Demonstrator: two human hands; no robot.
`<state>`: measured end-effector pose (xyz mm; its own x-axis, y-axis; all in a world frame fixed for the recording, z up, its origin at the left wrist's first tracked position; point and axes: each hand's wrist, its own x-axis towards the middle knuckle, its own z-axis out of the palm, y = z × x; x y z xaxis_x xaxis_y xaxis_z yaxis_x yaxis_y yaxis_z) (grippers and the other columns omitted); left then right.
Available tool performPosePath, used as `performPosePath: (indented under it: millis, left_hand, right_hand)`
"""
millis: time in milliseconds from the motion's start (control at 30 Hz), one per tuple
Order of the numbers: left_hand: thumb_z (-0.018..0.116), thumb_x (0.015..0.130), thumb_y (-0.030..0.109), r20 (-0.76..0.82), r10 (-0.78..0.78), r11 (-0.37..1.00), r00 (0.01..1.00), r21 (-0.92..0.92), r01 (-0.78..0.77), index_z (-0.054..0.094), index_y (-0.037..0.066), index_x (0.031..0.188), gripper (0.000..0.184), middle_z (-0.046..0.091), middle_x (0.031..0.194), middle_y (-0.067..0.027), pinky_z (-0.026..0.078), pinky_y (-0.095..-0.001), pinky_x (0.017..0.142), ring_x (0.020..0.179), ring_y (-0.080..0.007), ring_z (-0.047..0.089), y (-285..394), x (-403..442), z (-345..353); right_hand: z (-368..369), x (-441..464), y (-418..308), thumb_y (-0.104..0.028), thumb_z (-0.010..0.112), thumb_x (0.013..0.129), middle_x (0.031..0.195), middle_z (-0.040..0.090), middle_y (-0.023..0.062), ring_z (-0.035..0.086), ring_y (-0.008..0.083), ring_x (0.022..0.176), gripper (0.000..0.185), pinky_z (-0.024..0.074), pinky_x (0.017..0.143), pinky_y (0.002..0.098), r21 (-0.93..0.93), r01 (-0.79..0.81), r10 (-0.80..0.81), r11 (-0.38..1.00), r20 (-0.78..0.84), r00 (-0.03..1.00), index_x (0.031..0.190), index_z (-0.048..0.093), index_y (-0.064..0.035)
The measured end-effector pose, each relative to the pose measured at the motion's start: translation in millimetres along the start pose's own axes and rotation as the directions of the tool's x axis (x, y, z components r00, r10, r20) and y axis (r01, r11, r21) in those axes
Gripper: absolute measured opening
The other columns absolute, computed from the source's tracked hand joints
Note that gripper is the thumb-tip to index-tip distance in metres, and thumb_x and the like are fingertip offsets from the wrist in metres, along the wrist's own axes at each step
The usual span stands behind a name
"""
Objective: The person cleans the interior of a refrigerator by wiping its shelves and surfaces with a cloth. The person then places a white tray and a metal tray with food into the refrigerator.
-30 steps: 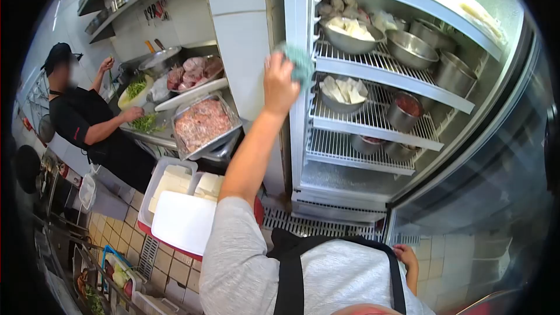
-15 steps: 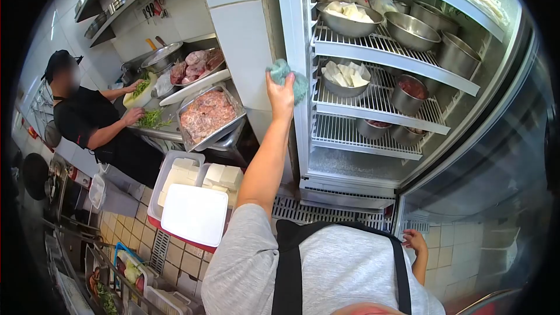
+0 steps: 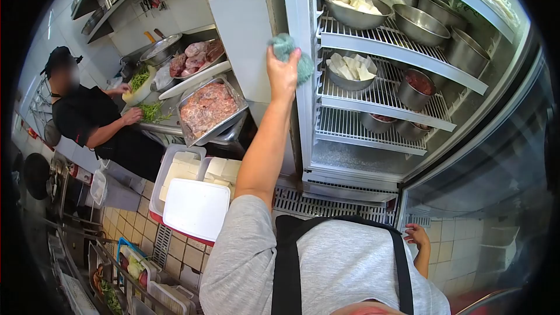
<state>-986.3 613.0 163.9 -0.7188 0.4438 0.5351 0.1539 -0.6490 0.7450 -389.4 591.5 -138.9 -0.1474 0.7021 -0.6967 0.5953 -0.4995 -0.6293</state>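
Cloth [image 3: 284,45]: we have it bunched at the upright front frame [image 3: 298,0] of the fridge, above and to the right of our knuckles in view; its long axis slopes from upper left to lower right.
Left hand [image 3: 282,77]: our grip is clamped on the cloth, thumb toward the fridge, arm stretched out; this is by far the nearer hand.
Frame contact: the cloth overlaps the frame and looks laid against it, but we cannot tell how firmly.
Right hand [image 3: 417,236]: we have it low, well apart from the cloth, near the open glass door [image 3: 478,186]; its fingers are loosely apart, with nothing seen in them.
Shelves [image 3: 402,62]: just right of the cloth, their front edges bordering our space; steel bowls [image 3: 421,37] stand there.
Tiled wall [image 3: 236,41]: left of our grip, alongside the frame.
Tubs [image 3: 154,197]: below and left of our forearm, with white blocks [image 3: 221,170] and a lid [image 3: 196,210].
Surface [image 3: 172,121]: farther left, where a co-worker [image 3: 111,116] handles greens [image 3: 153,112] beside a tray [image 3: 226,125] of meat [image 3: 208,109].
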Motion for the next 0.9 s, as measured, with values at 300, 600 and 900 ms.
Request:
performPosePath:
  millis: [300, 600, 900]
  left_hand:
    - [0.069, 0.073, 0.008, 0.044, 0.250, 0.910, 0.967, 0.329, -0.251, 0.048, -0.001, 0.105, 0.039, 0.054, 0.100, -0.0162, 0.041, -0.0387, 0.084, 0.094, -0.0284, 0.052, 9.4, 26.8, 8.9]
    - [0.044, 0.076, -0.001, 0.525, 0.599, 0.109, 0.604, 0.695, -0.711, 0.041, -0.007, 0.124, 0.048, 0.037, 0.130, -0.0260, 0.017, -0.0528, 0.105, 0.123, -0.0472, 0.027, 55.8, 27.7, 65.0]
    - [0.052, 0.083, 0.013, 0.478, 0.774, 0.096, 0.415, 0.559, -0.823, 0.041, -0.003, 0.123, 0.045, 0.038, 0.131, -0.0237, 0.027, -0.0465, 0.104, 0.123, -0.0419, 0.032, 265.7, 243.3, 181.1]
  right_hand:
    - [-6.6, 18.5, 18.5, -0.009, 0.059, 0.079, 0.085, 0.063, 0.0062, 0.064, 0.0189, 0.060, 0.031, 0.0465, 0.047, 0.0288, 0.025, -0.020, 0.020, 1.000, 0.011, 1.000, 0.109, 0.054, -0.0078]
    - [-11.6, 44.8, 31.1, -0.017, 0.059, 0.083, 0.091, 0.063, 0.0057, 0.066, 0.0227, 0.070, 0.032, 0.0490, 0.056, 0.0322, -0.026, -0.025, 0.026, 0.999, 0.055, 0.998, 0.113, 0.053, -0.0084]
    - [-11.6, 95.8, 97.2, -0.027, 0.051, 0.086, 0.105, 0.060, 0.0089, 0.062, 0.0197, 0.074, 0.042, 0.0449, 0.054, 0.0317, -0.157, 0.099, -0.085, 0.983, 0.092, 0.992, 0.124, 0.049, -0.0101]
